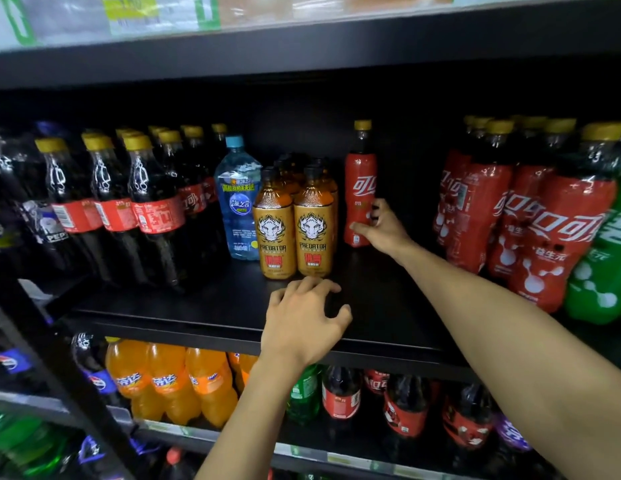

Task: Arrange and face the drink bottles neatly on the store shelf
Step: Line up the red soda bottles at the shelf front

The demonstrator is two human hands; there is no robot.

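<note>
The right hand (pixel 382 226) grips a lone red bottle (pixel 360 188) low on its body. The bottle stands upright, deep on the shelf (pixel 388 306), just beside the gold bottles (pixel 295 233) and well apart from the red row (pixel 531 216) at the right. The left hand (pixel 302 320) is relaxed with fingers spread and holds nothing, just in front of the gold bottles; perhaps it touches the shelf, the view is not clear. The step in hand seems to be placing this stray bottle. Next it should go forward or to its own row, label facing out.
</note>
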